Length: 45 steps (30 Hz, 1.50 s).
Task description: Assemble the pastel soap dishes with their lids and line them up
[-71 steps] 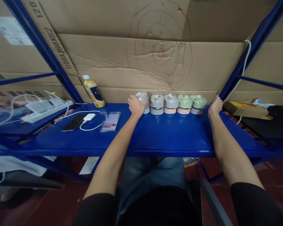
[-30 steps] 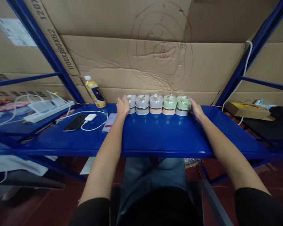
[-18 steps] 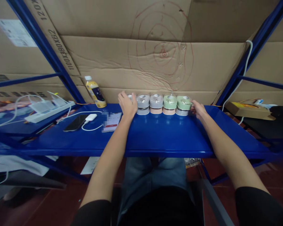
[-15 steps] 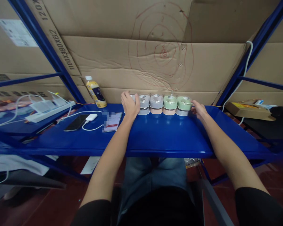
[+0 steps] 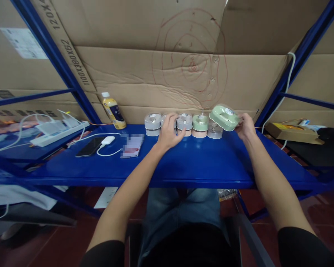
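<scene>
Small rounded containers stand in a row of two-high stacks at the back of the blue shelf. My right hand grips a green container by its right end, tilted and raised above the rightmost stack, where a grey container remains. My left hand, fingers apart, is in front of the second stack and partly hides its grey container. To its left is a stack with a grey top. Right of the hand are a grey container on a pink one and a green one on pink.
On the shelf at left lie a black phone, a white charger with cable, and another phone. A yellow bottle stands behind them. Cardboard closes the back; blue posts flank the shelf.
My right hand has lifted the green container off the rightmost stack and tilted it. My left hand has moved right, from the leftmost stack to the second one.
</scene>
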Tool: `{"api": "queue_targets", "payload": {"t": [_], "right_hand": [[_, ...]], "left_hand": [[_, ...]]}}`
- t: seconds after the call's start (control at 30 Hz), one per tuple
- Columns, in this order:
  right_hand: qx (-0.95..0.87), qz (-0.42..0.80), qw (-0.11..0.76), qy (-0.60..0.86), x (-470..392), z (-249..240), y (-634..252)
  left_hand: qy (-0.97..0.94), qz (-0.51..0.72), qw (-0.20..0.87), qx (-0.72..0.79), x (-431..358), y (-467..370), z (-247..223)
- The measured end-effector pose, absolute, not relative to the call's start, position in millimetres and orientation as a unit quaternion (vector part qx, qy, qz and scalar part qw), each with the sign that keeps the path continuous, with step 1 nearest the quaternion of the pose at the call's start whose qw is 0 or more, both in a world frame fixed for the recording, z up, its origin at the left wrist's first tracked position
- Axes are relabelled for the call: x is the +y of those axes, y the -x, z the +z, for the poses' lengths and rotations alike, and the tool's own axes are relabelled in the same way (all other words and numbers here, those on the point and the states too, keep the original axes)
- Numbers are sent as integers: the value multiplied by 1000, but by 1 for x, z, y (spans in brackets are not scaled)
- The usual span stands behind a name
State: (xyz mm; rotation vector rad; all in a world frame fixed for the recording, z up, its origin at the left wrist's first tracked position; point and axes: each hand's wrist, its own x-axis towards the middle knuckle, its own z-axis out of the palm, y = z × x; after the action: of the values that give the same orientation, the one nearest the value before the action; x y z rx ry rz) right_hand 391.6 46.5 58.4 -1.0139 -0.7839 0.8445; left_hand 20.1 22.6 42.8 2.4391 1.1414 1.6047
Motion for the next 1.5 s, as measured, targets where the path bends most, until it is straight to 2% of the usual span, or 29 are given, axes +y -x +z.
{"api": "queue_targets", "payload": {"t": [0.17,0.23,0.3,0.43,0.6,0.77,1.0,1.17,1.3,1.4,1.5], "right_hand": [[-463,424,617,475,30,49,-341],[-528,393,585,474,26,38,-313],[-586,358,550,476,22,26,-289],[-648,345,480,480,12,11,-268],[-743,220,418,475,5,9,-268],[-772,168,361,495,6,8,-269],[-822,116,356,429,-12,14,-255],[-870,91,274,400,-25,12,-242],[-868,92,294,389,-22,15,-250],[-853,94,339,386,-14,23,-270],[-825,107,336,442,-4,31,-298]], "left_hand": [[-822,454,197,282,15,-29,26],[-827,416,265,271,15,-27,21],[-837,377,286,274,14,-21,18],[-857,335,265,289,8,-3,15],[-867,293,245,320,8,9,11],[-872,259,248,333,15,8,9],[-871,258,254,332,19,8,4],[-870,277,283,294,22,5,-4],[-866,277,294,295,22,8,-5],[-882,274,259,284,22,11,-4],[-897,259,215,287,23,13,-5]]}}
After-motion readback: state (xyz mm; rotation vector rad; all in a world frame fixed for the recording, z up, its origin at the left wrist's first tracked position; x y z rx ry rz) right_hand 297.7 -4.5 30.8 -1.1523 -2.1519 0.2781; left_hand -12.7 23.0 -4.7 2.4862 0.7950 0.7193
